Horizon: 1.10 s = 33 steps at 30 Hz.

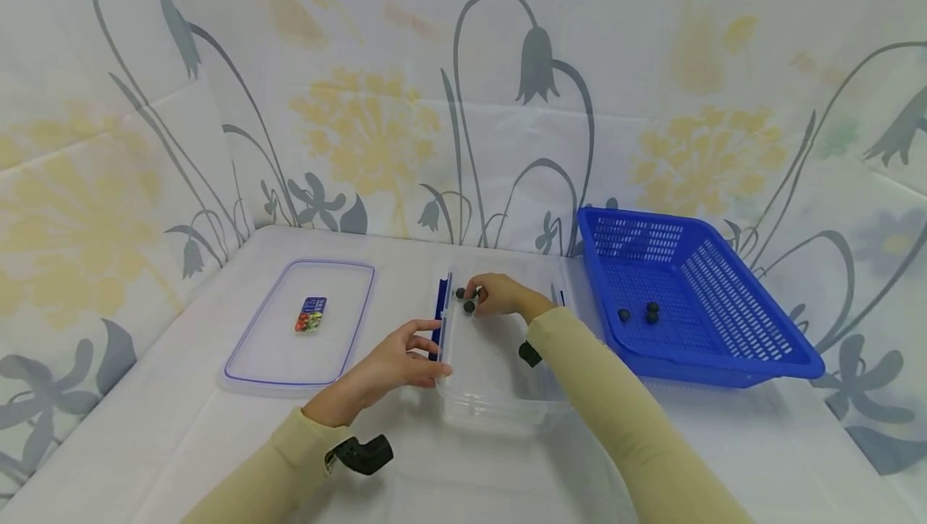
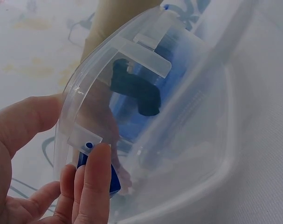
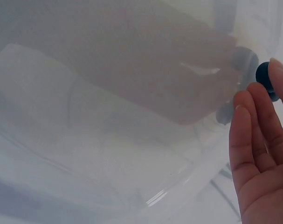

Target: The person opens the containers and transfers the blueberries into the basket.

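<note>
A clear plastic box (image 1: 496,410) with blue side latches stands in the middle of the table. My left hand (image 1: 402,356) grips its left wall, thumb at the rim and fingers beside a blue latch (image 2: 114,183). Inside the box, toward the far left corner, my right hand (image 1: 500,295) reaches down. In the right wrist view, the thumb and a finger pinch a small dark ball (image 3: 262,76). Close to those fingertips, two more small dark balls, one of them the nearer ball (image 1: 469,307), lie on the box floor.
Right of the box is a blue plastic basket (image 1: 724,369) with three small dark balls (image 1: 653,317) in it. To the left lies a clear lid (image 1: 271,347) with a blue edge and a printed label (image 1: 311,314). A flowered cloth (image 1: 405,146) hangs behind the table.
</note>
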### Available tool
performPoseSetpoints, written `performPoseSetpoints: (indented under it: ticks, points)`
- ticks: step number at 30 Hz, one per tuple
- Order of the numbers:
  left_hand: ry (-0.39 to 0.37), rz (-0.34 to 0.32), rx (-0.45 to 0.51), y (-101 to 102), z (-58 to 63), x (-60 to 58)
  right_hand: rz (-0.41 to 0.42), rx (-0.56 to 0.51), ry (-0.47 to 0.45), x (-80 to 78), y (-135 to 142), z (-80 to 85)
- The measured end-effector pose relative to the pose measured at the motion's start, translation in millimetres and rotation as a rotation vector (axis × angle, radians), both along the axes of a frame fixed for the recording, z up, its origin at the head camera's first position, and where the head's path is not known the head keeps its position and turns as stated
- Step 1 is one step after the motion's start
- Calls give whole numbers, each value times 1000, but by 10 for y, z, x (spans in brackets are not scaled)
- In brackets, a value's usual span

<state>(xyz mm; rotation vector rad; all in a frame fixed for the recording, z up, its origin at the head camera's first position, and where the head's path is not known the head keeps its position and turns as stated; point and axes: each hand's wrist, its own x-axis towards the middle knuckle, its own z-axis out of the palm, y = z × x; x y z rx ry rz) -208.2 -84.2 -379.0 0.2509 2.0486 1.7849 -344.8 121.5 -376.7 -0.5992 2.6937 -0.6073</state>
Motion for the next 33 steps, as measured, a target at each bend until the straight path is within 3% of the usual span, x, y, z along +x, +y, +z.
performPoseSetpoints:
  ticks: [6,15,21,33]
  points:
    - [-3,7,5,14,0,9,16,31,-20,25,2,20]
    - [-11,20,0,28,4,18,59,-107,-10,10,66,183]
    - [-15,34,-21,45,13,24,72,-144,-28,27,170,432]
    - [6,37,-43,26,29,41,69,-162,33,146,611,865]
